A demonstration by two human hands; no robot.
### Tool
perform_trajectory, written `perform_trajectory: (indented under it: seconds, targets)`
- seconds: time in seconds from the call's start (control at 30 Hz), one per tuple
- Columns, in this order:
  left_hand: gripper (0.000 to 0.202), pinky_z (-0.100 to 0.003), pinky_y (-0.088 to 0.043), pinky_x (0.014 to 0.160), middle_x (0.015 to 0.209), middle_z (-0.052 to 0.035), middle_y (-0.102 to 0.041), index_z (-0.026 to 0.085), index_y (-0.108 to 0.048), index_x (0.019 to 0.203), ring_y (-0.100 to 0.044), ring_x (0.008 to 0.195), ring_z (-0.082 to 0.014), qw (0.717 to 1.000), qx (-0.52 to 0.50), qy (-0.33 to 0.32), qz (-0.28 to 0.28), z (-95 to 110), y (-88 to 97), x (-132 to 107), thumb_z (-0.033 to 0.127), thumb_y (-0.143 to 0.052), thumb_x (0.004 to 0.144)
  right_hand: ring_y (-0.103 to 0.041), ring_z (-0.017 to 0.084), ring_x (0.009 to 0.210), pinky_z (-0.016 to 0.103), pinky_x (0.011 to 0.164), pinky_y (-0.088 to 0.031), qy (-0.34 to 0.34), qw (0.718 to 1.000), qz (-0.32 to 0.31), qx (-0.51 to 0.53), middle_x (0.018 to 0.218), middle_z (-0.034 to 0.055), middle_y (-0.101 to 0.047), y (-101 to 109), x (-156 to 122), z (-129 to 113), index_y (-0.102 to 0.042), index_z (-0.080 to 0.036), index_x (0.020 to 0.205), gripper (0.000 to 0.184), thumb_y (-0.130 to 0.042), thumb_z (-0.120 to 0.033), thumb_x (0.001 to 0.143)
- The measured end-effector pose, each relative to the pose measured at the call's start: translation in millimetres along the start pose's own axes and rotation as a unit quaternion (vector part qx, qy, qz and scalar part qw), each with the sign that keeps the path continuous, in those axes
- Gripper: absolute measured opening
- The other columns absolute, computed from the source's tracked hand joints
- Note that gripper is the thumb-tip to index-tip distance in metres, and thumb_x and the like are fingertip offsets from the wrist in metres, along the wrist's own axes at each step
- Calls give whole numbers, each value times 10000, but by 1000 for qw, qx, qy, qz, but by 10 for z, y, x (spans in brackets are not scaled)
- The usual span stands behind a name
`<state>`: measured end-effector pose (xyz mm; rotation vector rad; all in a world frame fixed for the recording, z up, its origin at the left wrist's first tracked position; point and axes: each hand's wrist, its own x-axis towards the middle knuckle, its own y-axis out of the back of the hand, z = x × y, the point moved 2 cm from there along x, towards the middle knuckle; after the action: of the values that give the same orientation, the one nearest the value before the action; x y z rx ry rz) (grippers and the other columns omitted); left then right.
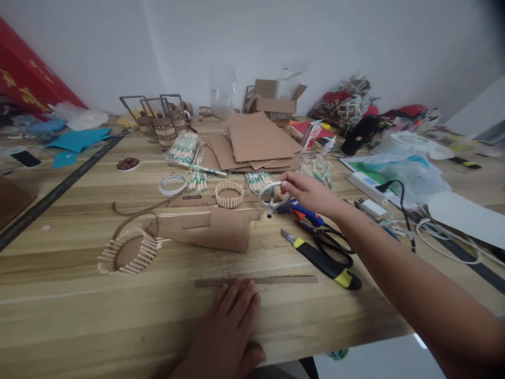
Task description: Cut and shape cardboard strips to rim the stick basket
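Observation:
My right hand (302, 190) pinches a roll of white tape (263, 197), lifted just above the table beside a blue glue gun (306, 213). My left hand (232, 321) lies flat near the front edge, fingers stretched out, its fingertips at a narrow cardboard strip (284, 280). To the right of the strip rests a yellow and black utility knife (323, 263), with black-handled scissors (335, 245) behind it. A cut cardboard piece (229, 231) lies in the middle. Two rings of short wooden sticks, one nearer (130, 252) and one farther (229, 195), stand on cardboard bases.
Another white tape roll (172, 185), packs of wooden sticks (183, 147) and stacked cardboard sheets (262, 137) lie farther back. Small stick-covered buckets (163, 129) stand at the back left. A power strip (369, 187) with cables is on the right.

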<state>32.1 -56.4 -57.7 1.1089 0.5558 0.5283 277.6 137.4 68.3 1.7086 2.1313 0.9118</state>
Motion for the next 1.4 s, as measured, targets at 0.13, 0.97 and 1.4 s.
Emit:
perform_trajectory:
  seconds: [0.13,0.97,1.4]
  targets:
    - [752,-551,-299,1191,1619,-118,-294,160,-349,1537,-256,1489,-364,1000,6,3,3,12,17,1,291,-672,870,-467,163,610,309,626,-389,-66,991,48,111,643,-28,-480,-18,46,112,-489,-243,756,241,-564,-428,891]
    - [378,-398,-561,804,1053,-112,-745,205,-528,1201,-725,960,-272,918,-279,257,115,17,423,79,353,-228,1023,-500,121,664,266,651,-364,-236,817,-146,506,687,-12,-565,-783,-1126,-137,-654,-151,861,283,-809,-361,750]
    - [275,-470,-483,1030,1218,-110,-698,218,-598,1116,-637,1176,-283,939,-258,190,122,50,373,68,278,-365,985,-474,146,686,312,700,-361,-155,920,-181,310,715,-21,-534,-678,-1242,-203,-591,-193,840,180,-595,-367,887]
